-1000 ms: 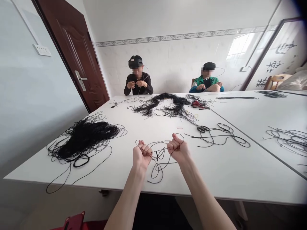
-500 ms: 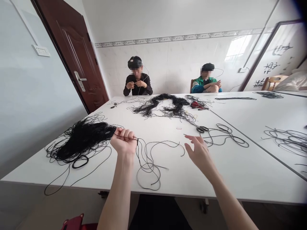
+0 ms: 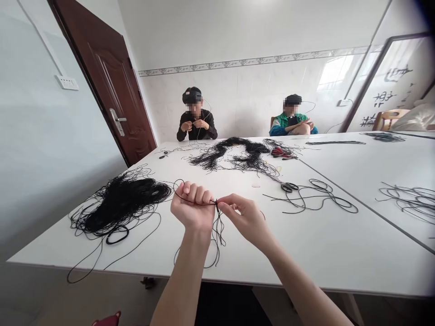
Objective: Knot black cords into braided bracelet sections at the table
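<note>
My left hand (image 3: 193,206) is closed in a fist around thin black cord (image 3: 217,226), whose strands pass over the fingers and hang down toward the table. A small loop of the cord stands up above the left thumb side. My right hand (image 3: 243,215) pinches the cord with thumb and forefinger at a small dark knot-like spot just right of the left fist. Left of my hands lies a large tangled heap of black cord (image 3: 118,203), with a thick black ring (image 3: 117,235) at its near edge.
Black-handled scissors (image 3: 289,187) lie beside loose cord (image 3: 326,199) on the white table (image 3: 306,253). Farther back are another cord pile (image 3: 217,156), red-handled tools (image 3: 282,154) and small scissors (image 3: 163,155). Two people (image 3: 197,120) sit across the table.
My right hand has moved left, from above the table to the cord, and now pinches it. My left fist has shifted right, away from the heap, with the cord still in it.
</note>
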Motion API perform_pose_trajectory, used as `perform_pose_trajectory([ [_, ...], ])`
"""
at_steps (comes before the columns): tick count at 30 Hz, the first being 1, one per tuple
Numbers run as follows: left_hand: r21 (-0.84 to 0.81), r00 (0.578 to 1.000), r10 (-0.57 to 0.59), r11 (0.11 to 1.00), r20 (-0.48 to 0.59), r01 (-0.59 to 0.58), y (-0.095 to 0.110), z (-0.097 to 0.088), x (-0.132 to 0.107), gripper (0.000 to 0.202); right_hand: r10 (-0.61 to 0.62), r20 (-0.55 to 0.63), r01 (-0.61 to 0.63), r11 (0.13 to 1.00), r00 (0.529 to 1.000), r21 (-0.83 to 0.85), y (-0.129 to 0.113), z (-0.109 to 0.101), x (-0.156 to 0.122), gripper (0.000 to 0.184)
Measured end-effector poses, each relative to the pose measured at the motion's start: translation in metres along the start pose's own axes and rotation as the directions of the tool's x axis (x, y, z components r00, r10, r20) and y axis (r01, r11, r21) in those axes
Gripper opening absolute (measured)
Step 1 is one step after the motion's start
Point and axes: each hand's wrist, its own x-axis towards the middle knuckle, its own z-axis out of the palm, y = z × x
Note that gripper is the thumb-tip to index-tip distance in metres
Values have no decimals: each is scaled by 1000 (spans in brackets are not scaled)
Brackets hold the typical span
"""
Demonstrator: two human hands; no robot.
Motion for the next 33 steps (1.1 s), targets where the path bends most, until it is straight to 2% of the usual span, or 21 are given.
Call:
perform_pose_trajectory([
  [4, 83, 994, -13, 997, 111, 4, -4, -7, -2, 37, 62, 50, -64, 997, 997, 43, 0, 0, 3, 26],
  [7, 196, 971, -65, 980, 229, 19, 0, -14, -4, 41, 106, 34, -107, 993, 994, 50, 7, -2, 4, 27],
  [10, 342, 923, -160, 939, 350, 33, 11, -24, -6, 48, 123, -22, -122, 991, 992, 48, 23, -11, 12, 33],
  [12, 454, 870, -255, 890, 422, 41, 23, -35, -8, 53, 130, -62, -128, 991, 990, 40, 37, -25, 21, 42],
  [14, 590, 789, -399, 805, 468, 57, 37, -50, -11, 56, 138, -116, -136, 990, 984, 24, 51, -48, 34, 54],
  [16, 751, 665, -593, 657, 455, 72, 52, -66, -15, 53, 141, -195, -147, 989, 971, -17, 61, -74, 45, 62],
  [19, 944, 425, -856, 329, 294, 9, 74, -81, -23, 27, 116, -276, -157, 979, 954, -131, 61, -107, 53, 57],
  [20, 977, 360, -909, 203, 211, -62, 79, -81, -25, 21, 104, -265, -155, 972, 959, -178, 57, -112, 52, 52],
  [21, 985, 332, -935, 83, 129, -149, 83, -78, -26, 23, 90, -231, -144, 964, 969, -226, 50, -114, 50, 47],
  [22, 973, 336, -939, -11, 69, -229, 86, -72, -27, 30, 77, -171, -122, 955, 982, -270, 42, -112, 47, 41],
  [23, 928, 388, -922, -136, 10, -348, 86, -63, -26, 37, 61, -97, -88, 948, 993, -307, 33, -107, 42, 36],
  [24, 902, 474, -880, -186, 23, -390, 84, -53, -24, 37, 42, -15, -45, 941, 999, -334, 24, -99, 38, 31],
  [25, 915, 522, -848, -138, 89, -380, 80, -42, -21, 31, 23, 58, -1, 935, 998, -354, 14, -91, 34, 28],
  [26, 934, 615, -761, -34, 207, -356, 74, -32, -17, 29, 1, 116, 42, 929, 993, -367, 5, -83, 31, 26],
  [27, 935, 693, -667, 15, 273, -355, 67, -23, -13, 31, -23, 159, 82, 924, 987, -374, -4, -76, 29, 24],
  [29, 931, 792, -500, 94, 349, -352, 49, -10, -2, 37, -71, 200, 144, 912, 977, -383, -18, -67, 29, 24],
  [31, 925, 824, -421, 153, 380, -348, 32, -2, 9, 40, -114, 190, 181, 903, 975, -389, -26, -65, 33, 24],
  [33, 913, 822, -400, 222, 406, -343, 18, 3, 19, 37, -153, 149, 200, 898, 977, -392, -31, -68, 40, 25],
])
